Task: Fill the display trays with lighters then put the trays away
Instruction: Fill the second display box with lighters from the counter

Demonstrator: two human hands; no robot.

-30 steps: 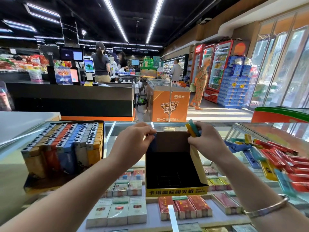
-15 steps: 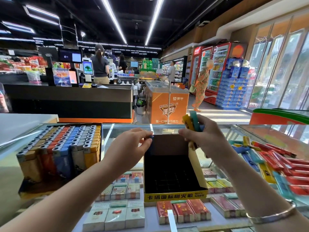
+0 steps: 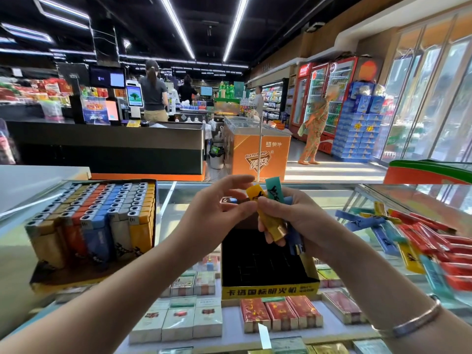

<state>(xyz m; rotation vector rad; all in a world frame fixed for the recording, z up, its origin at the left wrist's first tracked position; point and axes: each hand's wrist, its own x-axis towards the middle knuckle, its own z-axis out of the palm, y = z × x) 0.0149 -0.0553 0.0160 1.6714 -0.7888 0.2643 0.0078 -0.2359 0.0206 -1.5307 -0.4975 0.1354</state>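
A glass display counter (image 3: pixel 319 198) in a brightly lit supermarket runs across the foreground, cigarette packs (image 3: pixel 178 320) visible in rows beneath its top. On the glass at left stands a full display tray (image 3: pixel 97 226), packed with upright lighters in yellow, blue, orange and grey; at centre sits an empty display tray (image 3: pixel 268 277), black inside with a yellow front lip, its near edge close to the counter's front. To the right, loose lighters (image 3: pixel 421 238) — red, blue, teal and yellow — lie scattered over the glass out to the frame's edge.

Above the empty tray, the right hand (image 3: pixel 304 223) is curled round a bundle of lighters (image 3: pixel 273 213), yellow, teal and blue, held clear of the tray; a bracelet (image 3: pixel 413 320) circles that wrist. The left hand (image 3: pixel 217 215) meets it, thumb and forefinger pinching at the yellow lighter in the bundle.

Bare glass lies between the two trays and behind them. Beyond the counter an open aisle leads past an orange freezer chest (image 3: pixel 260 154), a dark checkout desk (image 3: pixel 107 146) and red drinks coolers (image 3: pixel 324 98) — shoppers and staff stand well back
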